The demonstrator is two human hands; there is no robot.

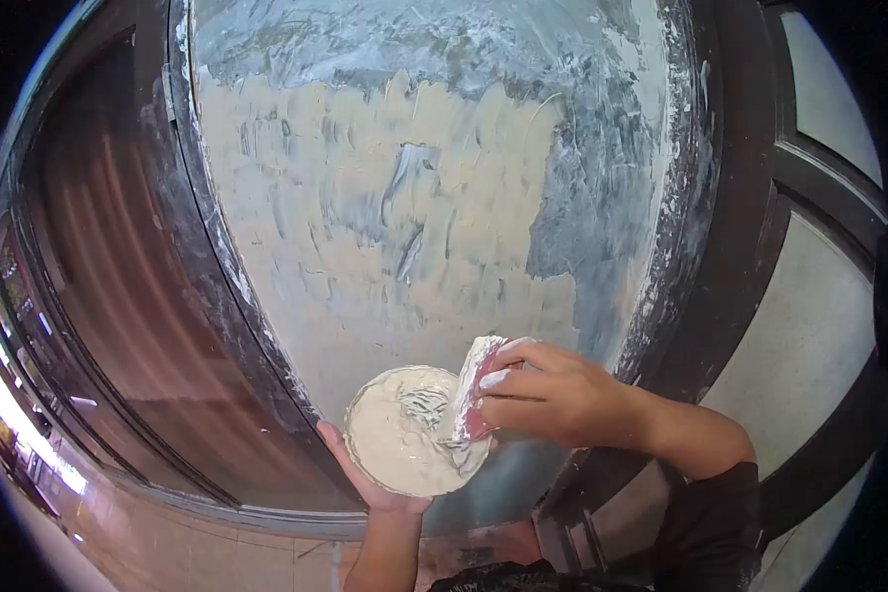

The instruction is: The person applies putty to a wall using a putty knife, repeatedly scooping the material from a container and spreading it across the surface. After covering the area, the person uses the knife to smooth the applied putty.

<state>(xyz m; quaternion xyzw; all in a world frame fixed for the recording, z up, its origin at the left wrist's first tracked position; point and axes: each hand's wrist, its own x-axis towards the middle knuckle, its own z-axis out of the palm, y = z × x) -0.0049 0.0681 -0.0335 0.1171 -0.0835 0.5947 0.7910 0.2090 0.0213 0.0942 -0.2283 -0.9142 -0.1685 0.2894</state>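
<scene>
My left hand (383, 490) holds a round, shallow container (353, 456) from below and the side, its fingers wrapped round the rim. Thick cream-coloured paste (390, 434) fills much of it, with a scraped patch showing near the middle. My right hand (553, 395) grips a reddish-pink scraper (481, 390) with paste caked along its edge. The scraper's lower end is at the container's right side, touching the paste. White smears mark the fingers of my right hand. Ahead is a grey-blue wall panel (592, 187) partly covered by an uneven cream coat (365, 286).
Dark frames with white smears border the panel at left (207, 217) and right (686, 197). A brown curtain (128, 286) hangs behind glass at left. Dark-framed pale panels (809, 335) stand at right. A tiled floor (207, 548) lies below.
</scene>
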